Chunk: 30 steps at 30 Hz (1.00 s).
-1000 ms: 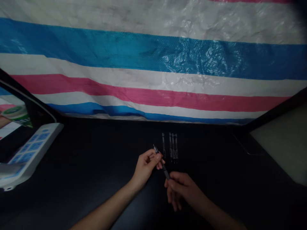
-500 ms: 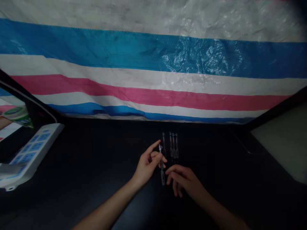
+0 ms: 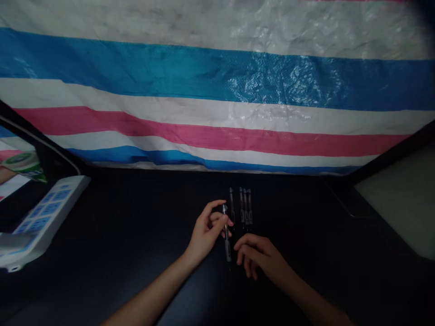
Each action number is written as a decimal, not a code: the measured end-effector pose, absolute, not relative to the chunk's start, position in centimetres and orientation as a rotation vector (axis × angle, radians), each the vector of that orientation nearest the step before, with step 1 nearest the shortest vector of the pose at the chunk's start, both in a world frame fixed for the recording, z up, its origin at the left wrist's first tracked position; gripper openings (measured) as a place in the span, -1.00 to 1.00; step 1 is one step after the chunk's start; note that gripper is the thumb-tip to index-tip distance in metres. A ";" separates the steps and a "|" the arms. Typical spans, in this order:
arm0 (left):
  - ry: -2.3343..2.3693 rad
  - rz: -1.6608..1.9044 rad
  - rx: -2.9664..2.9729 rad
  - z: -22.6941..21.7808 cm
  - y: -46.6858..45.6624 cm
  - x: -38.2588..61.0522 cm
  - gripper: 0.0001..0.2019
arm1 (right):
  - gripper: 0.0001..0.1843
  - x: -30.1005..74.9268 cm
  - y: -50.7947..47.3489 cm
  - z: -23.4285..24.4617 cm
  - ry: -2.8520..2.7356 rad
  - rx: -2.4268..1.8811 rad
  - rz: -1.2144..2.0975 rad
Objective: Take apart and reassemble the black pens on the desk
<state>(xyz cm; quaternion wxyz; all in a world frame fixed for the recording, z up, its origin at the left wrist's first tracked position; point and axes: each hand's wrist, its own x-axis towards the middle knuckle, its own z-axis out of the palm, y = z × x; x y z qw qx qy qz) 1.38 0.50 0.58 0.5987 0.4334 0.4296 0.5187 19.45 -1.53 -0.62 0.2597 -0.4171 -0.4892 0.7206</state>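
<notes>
Your left hand (image 3: 204,233) pinches a pen (image 3: 227,246) between the thumb and the fingers, with the index finger at its far end. Just beside it is your right hand (image 3: 258,254), its fingers loosely bent and apart. Farther, four similar pens (image 3: 246,207) lie on the black worktop (image 3: 149,217).

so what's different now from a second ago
The right hand let go of the pen, whose near end swung left; the left hand alone holds it, index finger now at its far end. A tip seems to show at the near end. The four other pens and power strip stayed put.
</notes>
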 end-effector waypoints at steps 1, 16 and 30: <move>0.999 1.208 0.998 0.6 0.5 1.4 -0.53 | -0.67 19.4 -1.5 -0.6 -1.331 -1.133 1.950; 1.025 1.204 1.010 0.7 0.6 1.2 -0.57 | -0.70 19.4 -1.7 -0.2 -1.383 -1.134 1.944; 1.001 1.252 1.017 0.6 0.7 1.0 -0.54 | -0.70 19.4 -1.7 -0.6 -1.415 -1.113 1.932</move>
